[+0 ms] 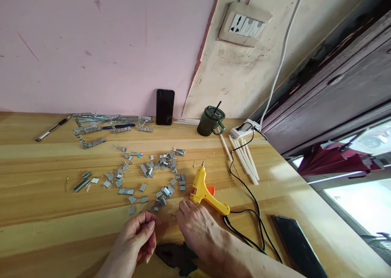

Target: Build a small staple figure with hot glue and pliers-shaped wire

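My left hand (140,235) is closed in a pinch near the front of the table, thumb against forefinger. Something very thin seems to show at its fingertips, too small to name. To its right, my right hand (197,225) is seen from the back, its fingers curled down; whatever they hold is hidden. Just beyond my right hand lies a yellow hot glue gun (201,187) with an orange trigger, nozzle pointing away. Small grey metal pieces (166,190), like short bits of staple strip, lie scattered ahead of both hands. A dark shape (175,257) shows below, between my wrists.
A pen (55,128), thin metal rods (113,118) and an upright phone (165,107) line the wall. Further right are a green lidded mug (210,121), white glue sticks (246,162) and a power strip (244,129). A black cable (255,198) runs past another phone (297,245).
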Demonstrator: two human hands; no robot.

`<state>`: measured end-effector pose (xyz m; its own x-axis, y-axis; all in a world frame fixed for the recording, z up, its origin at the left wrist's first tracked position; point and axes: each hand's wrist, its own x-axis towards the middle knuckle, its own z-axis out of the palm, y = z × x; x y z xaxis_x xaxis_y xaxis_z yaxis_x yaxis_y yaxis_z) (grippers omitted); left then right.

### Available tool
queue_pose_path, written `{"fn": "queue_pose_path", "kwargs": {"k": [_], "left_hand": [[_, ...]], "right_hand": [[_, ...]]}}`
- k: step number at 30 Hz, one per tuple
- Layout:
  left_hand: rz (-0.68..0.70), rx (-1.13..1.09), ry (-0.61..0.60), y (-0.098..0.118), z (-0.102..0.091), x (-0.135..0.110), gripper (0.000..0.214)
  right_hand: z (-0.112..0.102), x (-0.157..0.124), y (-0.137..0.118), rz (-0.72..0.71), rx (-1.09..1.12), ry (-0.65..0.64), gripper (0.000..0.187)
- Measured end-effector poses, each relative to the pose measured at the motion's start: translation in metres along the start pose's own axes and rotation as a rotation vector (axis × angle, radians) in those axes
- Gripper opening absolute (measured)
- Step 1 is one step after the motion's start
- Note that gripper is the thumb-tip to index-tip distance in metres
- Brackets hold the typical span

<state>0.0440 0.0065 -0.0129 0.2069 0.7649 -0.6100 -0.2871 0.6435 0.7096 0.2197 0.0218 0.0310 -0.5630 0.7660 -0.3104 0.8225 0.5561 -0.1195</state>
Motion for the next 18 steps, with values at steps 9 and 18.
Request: {"fn": "queue_pose_path", "kwargs": {"k": [9, 18], "left_hand": [[-0.023, 0.015, 0.013, 0.0, -0.001, -0.001, 0.051], [0.002, 0.004, 0.041, 0.006, 0.001, -0.003, 0.051]], "right_hand": [[0.007, 0.016, -0.009, -0.047, -0.119, -0.016, 0.022], [0.012, 0.014, 0.019, 0.07, 0.335, 0.05, 0.02]]}}
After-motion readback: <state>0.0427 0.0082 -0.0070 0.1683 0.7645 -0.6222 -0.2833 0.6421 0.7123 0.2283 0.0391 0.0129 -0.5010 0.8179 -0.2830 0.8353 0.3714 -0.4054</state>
